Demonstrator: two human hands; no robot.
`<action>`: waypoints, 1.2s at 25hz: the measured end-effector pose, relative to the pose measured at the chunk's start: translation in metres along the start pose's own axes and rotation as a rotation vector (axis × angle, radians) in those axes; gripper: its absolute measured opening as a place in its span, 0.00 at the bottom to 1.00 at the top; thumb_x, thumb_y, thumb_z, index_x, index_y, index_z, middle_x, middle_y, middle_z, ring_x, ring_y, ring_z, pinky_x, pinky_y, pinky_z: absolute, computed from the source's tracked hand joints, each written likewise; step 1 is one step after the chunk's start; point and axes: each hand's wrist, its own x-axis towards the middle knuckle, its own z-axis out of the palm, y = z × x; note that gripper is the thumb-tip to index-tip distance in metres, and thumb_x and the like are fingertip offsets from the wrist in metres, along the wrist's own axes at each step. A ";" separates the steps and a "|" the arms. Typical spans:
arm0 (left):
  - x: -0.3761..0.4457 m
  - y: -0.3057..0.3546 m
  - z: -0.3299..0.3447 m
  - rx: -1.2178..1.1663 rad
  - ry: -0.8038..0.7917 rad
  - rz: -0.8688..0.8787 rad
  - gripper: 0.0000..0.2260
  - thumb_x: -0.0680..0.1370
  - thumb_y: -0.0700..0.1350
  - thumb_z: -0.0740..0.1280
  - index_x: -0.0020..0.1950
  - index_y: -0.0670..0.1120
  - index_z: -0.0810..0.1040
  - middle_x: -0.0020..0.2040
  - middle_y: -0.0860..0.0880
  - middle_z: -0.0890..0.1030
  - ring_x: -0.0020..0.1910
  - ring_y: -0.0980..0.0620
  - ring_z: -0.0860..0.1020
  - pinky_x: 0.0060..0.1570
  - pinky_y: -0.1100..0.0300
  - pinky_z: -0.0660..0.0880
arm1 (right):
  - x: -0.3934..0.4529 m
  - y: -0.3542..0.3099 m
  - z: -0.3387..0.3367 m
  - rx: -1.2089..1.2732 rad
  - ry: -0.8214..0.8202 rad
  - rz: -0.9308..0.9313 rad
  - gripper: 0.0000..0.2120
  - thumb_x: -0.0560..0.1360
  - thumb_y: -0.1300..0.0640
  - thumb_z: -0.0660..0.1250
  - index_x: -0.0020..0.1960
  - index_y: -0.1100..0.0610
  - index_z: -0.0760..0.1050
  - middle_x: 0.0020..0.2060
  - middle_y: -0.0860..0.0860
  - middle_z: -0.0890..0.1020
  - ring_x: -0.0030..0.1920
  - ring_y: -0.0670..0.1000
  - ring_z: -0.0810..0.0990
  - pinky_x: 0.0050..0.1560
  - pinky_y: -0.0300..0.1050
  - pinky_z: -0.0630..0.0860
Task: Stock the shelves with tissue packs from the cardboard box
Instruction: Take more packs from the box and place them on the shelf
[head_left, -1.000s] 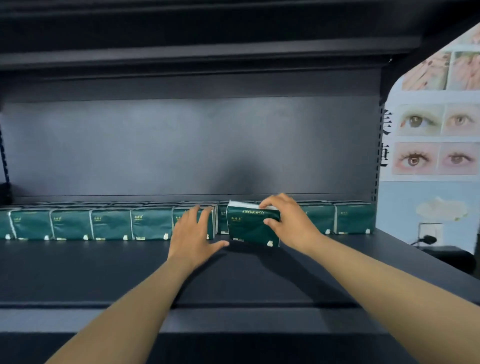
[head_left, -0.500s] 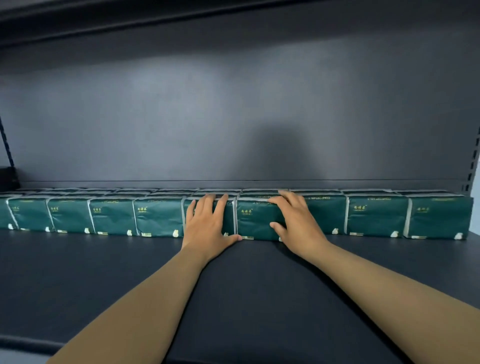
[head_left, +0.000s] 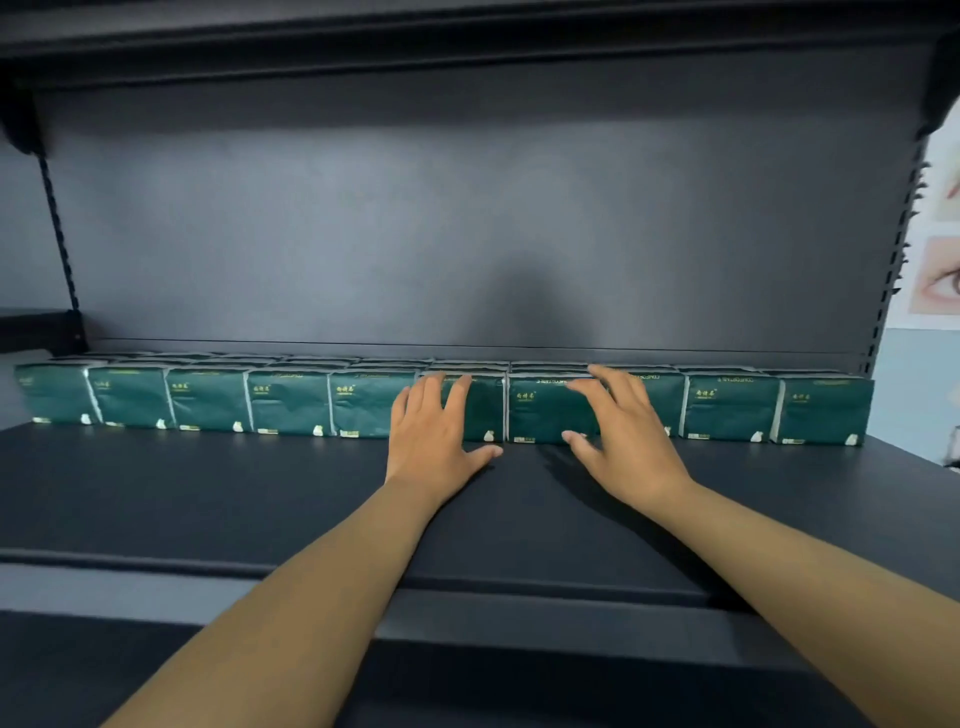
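A row of dark green tissue packs (head_left: 291, 409) stands along the back of the black shelf (head_left: 260, 499), with more rows behind it. My left hand (head_left: 434, 439) lies flat, fingers apart, against the front of one pack near the middle. My right hand (head_left: 623, 431) is spread over the front of the neighbouring pack (head_left: 540, 415), fingers apart and not gripping. That pack stands in line with the row. The cardboard box is out of view.
The shelf's dark back panel (head_left: 467, 234) rises behind the packs, and an upper shelf (head_left: 467, 36) hangs overhead. A slotted upright (head_left: 896, 260) bounds the right end. A poster with eye pictures (head_left: 940, 275) hangs on the wall to the right.
One second ago my right hand held a pack in front of the row. It pushed the pack into the gap, and now both hands rest open against the aligned fronts.
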 end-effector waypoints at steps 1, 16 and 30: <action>-0.013 -0.008 -0.015 -0.011 -0.008 0.013 0.40 0.71 0.67 0.65 0.76 0.50 0.56 0.73 0.46 0.59 0.73 0.48 0.55 0.72 0.53 0.48 | -0.012 -0.017 -0.007 -0.011 0.002 -0.005 0.24 0.74 0.53 0.67 0.68 0.54 0.67 0.69 0.52 0.64 0.71 0.52 0.57 0.69 0.51 0.63; -0.351 -0.260 -0.152 -0.095 -0.331 0.081 0.39 0.71 0.65 0.67 0.75 0.46 0.61 0.73 0.43 0.62 0.73 0.44 0.58 0.71 0.50 0.55 | -0.220 -0.349 0.007 0.071 -0.162 0.112 0.21 0.75 0.53 0.67 0.66 0.55 0.69 0.67 0.51 0.67 0.69 0.51 0.60 0.67 0.51 0.64; -0.572 -0.289 0.000 -0.056 -1.141 -0.061 0.38 0.75 0.68 0.56 0.78 0.55 0.42 0.78 0.47 0.48 0.76 0.45 0.49 0.73 0.50 0.51 | -0.398 -0.336 0.216 0.212 -0.742 0.315 0.25 0.76 0.52 0.66 0.71 0.52 0.63 0.65 0.49 0.68 0.69 0.49 0.60 0.67 0.39 0.58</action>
